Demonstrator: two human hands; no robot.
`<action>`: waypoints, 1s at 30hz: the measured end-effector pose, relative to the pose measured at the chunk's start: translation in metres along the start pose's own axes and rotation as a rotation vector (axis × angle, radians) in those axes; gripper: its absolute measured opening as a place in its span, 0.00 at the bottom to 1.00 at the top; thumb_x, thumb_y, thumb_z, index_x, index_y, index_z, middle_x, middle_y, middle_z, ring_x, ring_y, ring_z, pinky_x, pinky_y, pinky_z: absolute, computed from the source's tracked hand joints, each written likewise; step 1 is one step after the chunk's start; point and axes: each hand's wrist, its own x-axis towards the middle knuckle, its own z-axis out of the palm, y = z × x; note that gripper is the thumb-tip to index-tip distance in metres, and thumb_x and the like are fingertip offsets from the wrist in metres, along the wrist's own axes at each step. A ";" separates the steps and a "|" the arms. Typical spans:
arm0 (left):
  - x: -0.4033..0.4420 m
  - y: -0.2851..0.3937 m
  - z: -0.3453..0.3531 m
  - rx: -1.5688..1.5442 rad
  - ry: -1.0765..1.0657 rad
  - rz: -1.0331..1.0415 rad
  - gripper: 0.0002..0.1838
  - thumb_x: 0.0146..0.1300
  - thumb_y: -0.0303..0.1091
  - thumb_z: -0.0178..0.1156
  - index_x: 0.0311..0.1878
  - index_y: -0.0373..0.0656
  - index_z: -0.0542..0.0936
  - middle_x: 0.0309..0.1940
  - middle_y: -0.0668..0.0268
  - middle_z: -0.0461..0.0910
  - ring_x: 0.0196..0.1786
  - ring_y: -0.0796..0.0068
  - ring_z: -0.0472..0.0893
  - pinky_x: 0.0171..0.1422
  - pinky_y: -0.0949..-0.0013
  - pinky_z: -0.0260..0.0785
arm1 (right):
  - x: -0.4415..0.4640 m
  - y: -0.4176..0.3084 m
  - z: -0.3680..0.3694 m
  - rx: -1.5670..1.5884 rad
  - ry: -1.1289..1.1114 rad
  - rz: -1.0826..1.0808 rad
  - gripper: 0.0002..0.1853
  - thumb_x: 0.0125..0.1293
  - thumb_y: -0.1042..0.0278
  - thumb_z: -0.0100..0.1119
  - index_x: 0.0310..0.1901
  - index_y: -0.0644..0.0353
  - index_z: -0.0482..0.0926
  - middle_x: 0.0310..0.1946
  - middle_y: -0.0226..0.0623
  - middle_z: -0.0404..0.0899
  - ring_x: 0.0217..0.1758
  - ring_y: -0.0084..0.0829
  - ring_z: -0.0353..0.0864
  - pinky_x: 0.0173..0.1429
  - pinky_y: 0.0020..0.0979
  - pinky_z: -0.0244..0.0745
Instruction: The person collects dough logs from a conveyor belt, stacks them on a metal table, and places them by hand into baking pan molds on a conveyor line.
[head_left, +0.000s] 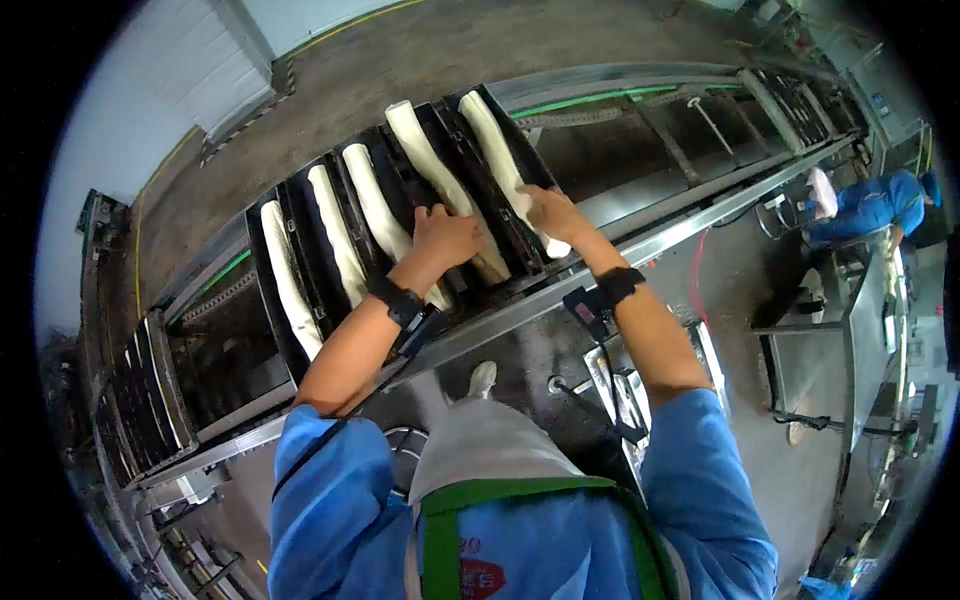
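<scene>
Strips (490, 140), beneath left hand (446, 240), beneath right hand (553, 215)

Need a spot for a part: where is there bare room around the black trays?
Right of the black trays, the metal plate beside the near rail looks bare. Beyond it, gaps in the frame might pass a hand. The trays are crowded: pale rolls, left hand and right hand.

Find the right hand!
In the head view, the right hand is right of the left hand, at the lower half of the rightmost white roll.
</scene>
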 end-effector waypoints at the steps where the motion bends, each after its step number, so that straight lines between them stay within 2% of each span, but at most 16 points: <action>1: -0.003 0.004 0.002 0.008 -0.076 0.012 0.15 0.53 0.47 0.48 0.41 0.54 0.76 0.33 0.64 0.76 0.45 0.64 0.67 0.52 0.56 0.50 | 0.005 0.006 0.010 -0.130 0.081 -0.066 0.26 0.49 0.74 0.50 0.54 0.53 0.62 0.44 0.56 0.67 0.40 0.49 0.71 0.41 0.35 0.69; 4: -0.021 0.012 0.008 -0.027 -0.170 0.035 0.17 0.54 0.48 0.48 0.44 0.52 0.74 0.31 0.63 0.76 0.43 0.63 0.68 0.52 0.56 0.50 | -0.006 0.010 0.040 -0.458 0.150 -0.078 0.26 0.50 0.77 0.45 0.55 0.51 0.62 0.48 0.55 0.61 0.40 0.47 0.72 0.41 0.36 0.71; 6: -0.034 0.006 0.029 -0.150 -0.054 0.058 0.15 0.49 0.46 0.49 0.36 0.50 0.75 0.29 0.61 0.76 0.42 0.59 0.69 0.50 0.58 0.50 | -0.029 0.023 0.058 -0.359 0.170 -0.133 0.27 0.47 0.79 0.49 0.53 0.53 0.62 0.46 0.51 0.62 0.39 0.49 0.71 0.43 0.40 0.67; 8: -0.042 0.003 0.034 -0.150 -0.117 0.050 0.15 0.48 0.44 0.52 0.38 0.48 0.73 0.29 0.57 0.74 0.42 0.59 0.70 0.53 0.57 0.48 | -0.083 0.007 0.040 -0.093 0.280 -0.346 0.24 0.46 0.76 0.52 0.50 0.56 0.65 0.49 0.48 0.61 0.49 0.48 0.64 0.51 0.37 0.63; 10: -0.050 0.012 0.020 -0.136 -0.257 0.037 0.15 0.48 0.43 0.53 0.39 0.48 0.73 0.28 0.56 0.74 0.41 0.57 0.70 0.53 0.57 0.49 | -0.134 0.012 0.028 -0.274 0.452 -0.429 0.20 0.43 0.75 0.54 0.43 0.61 0.69 0.48 0.48 0.64 0.48 0.46 0.66 0.49 0.39 0.66; 12: -0.053 0.019 0.016 -0.105 -0.288 0.067 0.15 0.49 0.43 0.52 0.39 0.48 0.74 0.29 0.56 0.74 0.41 0.57 0.70 0.50 0.58 0.53 | -0.181 0.056 0.019 -0.332 0.527 -0.267 0.21 0.41 0.74 0.57 0.42 0.60 0.70 0.48 0.48 0.65 0.51 0.46 0.64 0.52 0.40 0.63; 17: -0.046 0.004 -0.009 -0.211 -0.351 0.001 0.14 0.54 0.45 0.44 0.35 0.47 0.73 0.33 0.56 0.75 0.40 0.54 0.73 0.41 0.59 0.64 | -0.314 0.172 0.021 -0.551 0.470 0.618 0.31 0.42 0.59 0.63 0.52 0.47 0.65 0.56 0.43 0.56 0.59 0.46 0.53 0.56 0.49 0.53; 19: -0.021 -0.017 -0.007 -0.199 -0.045 -0.146 0.15 0.57 0.40 0.42 0.40 0.43 0.72 0.34 0.51 0.73 0.42 0.52 0.71 0.44 0.57 0.63 | -0.348 0.184 0.027 -0.578 0.460 0.569 0.30 0.43 0.63 0.61 0.53 0.46 0.64 0.52 0.45 0.59 0.56 0.46 0.57 0.52 0.49 0.55; 20: -0.007 -0.045 0.011 -0.200 0.180 -0.086 0.15 0.56 0.36 0.44 0.44 0.39 0.70 0.39 0.49 0.72 0.44 0.52 0.70 0.46 0.57 0.62 | -0.356 0.194 0.029 -0.562 0.478 0.536 0.28 0.44 0.64 0.59 0.52 0.45 0.65 0.51 0.44 0.61 0.55 0.45 0.58 0.51 0.48 0.56; 22: 0.039 -0.130 0.078 0.003 0.243 0.060 0.19 0.53 0.30 0.48 0.49 0.36 0.66 0.45 0.48 0.69 0.49 0.51 0.68 0.51 0.58 0.60 | -0.349 0.217 0.034 -0.568 0.508 0.530 0.24 0.45 0.68 0.55 0.49 0.46 0.67 0.46 0.42 0.64 0.50 0.42 0.61 0.49 0.48 0.58; 24: 0.044 -0.105 0.048 -0.094 0.135 -0.068 0.19 0.50 0.29 0.50 0.47 0.33 0.66 0.43 0.46 0.69 0.48 0.48 0.67 0.52 0.58 0.60 | -0.330 0.200 0.023 -0.571 0.514 0.538 0.21 0.44 0.71 0.53 0.45 0.50 0.68 0.43 0.40 0.66 0.47 0.40 0.64 0.48 0.44 0.60; 26: 0.065 -0.157 0.100 0.164 0.035 -0.108 0.24 0.44 0.31 0.57 0.46 0.33 0.66 0.43 0.47 0.69 0.48 0.48 0.67 0.53 0.59 0.61 | -0.304 0.213 0.020 -0.580 0.513 0.432 0.19 0.44 0.72 0.53 0.43 0.51 0.68 0.41 0.39 0.67 0.46 0.40 0.66 0.48 0.40 0.60; 27: 0.050 -0.123 0.058 -0.024 -0.098 -0.319 0.25 0.44 0.33 0.59 0.46 0.33 0.66 0.46 0.48 0.68 0.50 0.49 0.66 0.55 0.60 0.59 | -0.290 0.211 0.018 -0.630 0.436 0.476 0.19 0.45 0.71 0.54 0.42 0.51 0.68 0.40 0.39 0.69 0.46 0.39 0.66 0.47 0.39 0.61; 28: 0.078 -0.208 0.129 0.192 -0.081 -0.069 0.26 0.43 0.34 0.60 0.46 0.33 0.66 0.48 0.49 0.67 0.52 0.49 0.65 0.55 0.61 0.60 | -0.278 0.207 0.014 -0.670 0.351 0.521 0.18 0.45 0.71 0.54 0.42 0.51 0.68 0.39 0.38 0.70 0.46 0.39 0.67 0.47 0.38 0.61; 29: 0.045 -0.174 0.085 0.091 -0.008 -0.067 0.27 0.43 0.35 0.60 0.47 0.32 0.66 0.49 0.49 0.66 0.53 0.49 0.64 0.57 0.62 0.58 | -0.272 0.203 0.010 -0.699 0.332 0.499 0.18 0.45 0.70 0.54 0.42 0.51 0.68 0.38 0.38 0.70 0.46 0.39 0.67 0.46 0.38 0.61; 30: 0.047 -0.210 0.110 -0.069 -0.009 -0.097 0.29 0.43 0.35 0.60 0.50 0.33 0.66 0.51 0.47 0.65 0.55 0.52 0.63 0.59 0.64 0.56 | -0.268 0.198 0.006 -0.724 0.313 0.478 0.18 0.46 0.69 0.55 0.42 0.51 0.68 0.36 0.37 0.71 0.46 0.39 0.67 0.46 0.38 0.62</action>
